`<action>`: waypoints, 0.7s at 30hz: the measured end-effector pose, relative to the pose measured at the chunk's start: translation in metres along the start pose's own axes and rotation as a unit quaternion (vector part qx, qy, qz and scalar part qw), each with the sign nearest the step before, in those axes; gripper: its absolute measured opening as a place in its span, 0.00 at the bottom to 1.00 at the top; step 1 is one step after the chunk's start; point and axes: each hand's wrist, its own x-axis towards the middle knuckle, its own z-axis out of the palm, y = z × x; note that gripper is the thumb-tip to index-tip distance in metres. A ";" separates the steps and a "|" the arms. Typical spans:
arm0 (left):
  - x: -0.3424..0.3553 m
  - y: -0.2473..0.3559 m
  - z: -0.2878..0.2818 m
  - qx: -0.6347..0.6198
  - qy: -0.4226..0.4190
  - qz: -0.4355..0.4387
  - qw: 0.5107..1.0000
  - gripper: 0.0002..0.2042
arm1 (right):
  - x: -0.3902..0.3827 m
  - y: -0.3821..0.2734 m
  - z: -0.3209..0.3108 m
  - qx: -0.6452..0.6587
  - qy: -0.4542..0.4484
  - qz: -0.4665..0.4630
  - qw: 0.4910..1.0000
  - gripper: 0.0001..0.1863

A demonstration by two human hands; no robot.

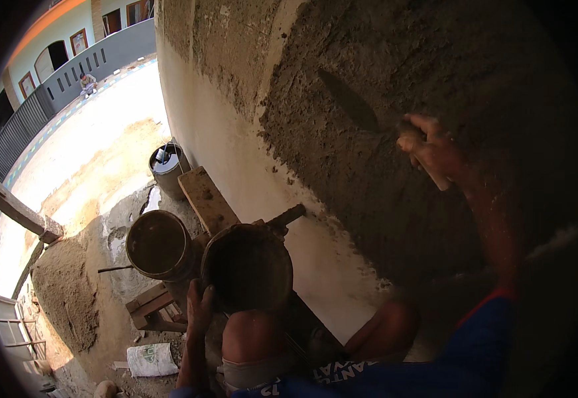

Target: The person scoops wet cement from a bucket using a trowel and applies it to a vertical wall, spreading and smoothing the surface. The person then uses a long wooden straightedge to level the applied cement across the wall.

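Note:
My right hand [431, 149] is closed around the handle of a trowel [348, 99], raised in front of the wall. Its leaf-shaped blade points up and left, close to the rough grey mortar [342, 179]; whether it touches cannot be made out. My left hand [200, 304] grips the near left rim of a dark round bucket [262, 231], tilted toward me above my knees. The inside is too dark to tell how much it holds. Beside its far right rim a short dark stick-like piece [289, 215] juts out toward the wall.
Left of my bucket stands another bucket [187, 240] with a stick at its side. A water bucket [169, 182] is farther off, beside a wooden plank [209, 202]. A sand heap [70, 292], wooden stand [148, 308] and white sack [153, 360] lie left. A person [88, 85] sits far away.

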 end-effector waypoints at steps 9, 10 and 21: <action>-0.010 0.032 0.006 -0.002 -0.001 -0.051 0.999 0.13 | -0.028 0.039 0.258 -0.461 -0.114 -0.445 0.759 0.19; -0.008 0.034 0.009 -0.015 -0.012 -0.058 0.998 0.14 | -0.026 0.042 0.271 -0.484 -0.088 -0.437 0.753 0.20; -0.002 0.031 0.020 -0.016 -0.023 -0.068 0.997 0.15 | -0.071 0.102 0.378 -0.039 -0.332 -0.394 0.856 0.22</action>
